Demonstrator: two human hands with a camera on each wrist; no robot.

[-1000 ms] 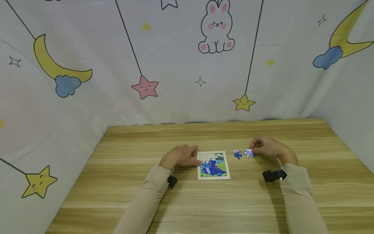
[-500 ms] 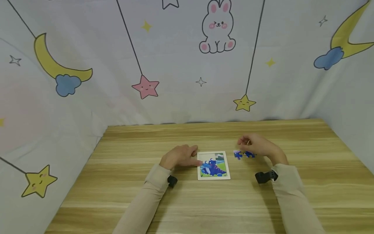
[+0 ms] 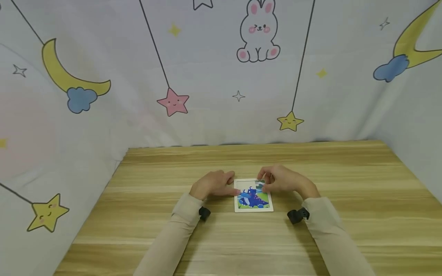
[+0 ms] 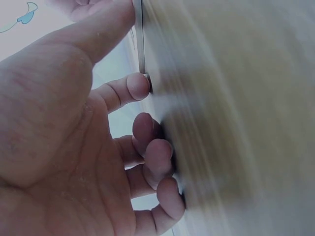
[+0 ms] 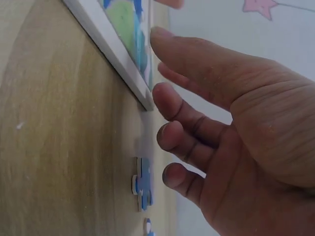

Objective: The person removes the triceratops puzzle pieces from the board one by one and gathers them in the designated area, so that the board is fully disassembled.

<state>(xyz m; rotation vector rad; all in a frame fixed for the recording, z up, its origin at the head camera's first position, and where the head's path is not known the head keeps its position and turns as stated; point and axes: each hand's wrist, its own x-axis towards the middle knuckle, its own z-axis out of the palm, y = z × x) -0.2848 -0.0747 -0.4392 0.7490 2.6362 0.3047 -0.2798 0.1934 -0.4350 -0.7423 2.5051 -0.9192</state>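
Observation:
A square dinosaur jigsaw puzzle in a white-rimmed tray lies on the table, with bare backing at its upper left. My left hand rests at the tray's left side. Its straight thumb lies on the rim, while the index fingertip is by the upper left corner. The other left fingers are bent against the table in the left wrist view. Over the tray's upper right corner is my right hand, fingers loosely bent, no piece visible between them. Beyond it, a blue puzzle piece and part of a second piece lie on the table.
A wood-grain table carries everything. A white cloth printed with stars, moons and a rabbit hangs along its back edge. Each wrist wears a black strap device, such as the right wrist camera.
My right hand has let go of the puzzle piece on the right and moved left to the tray's upper right corner. The left hand stays at the tray's left side.

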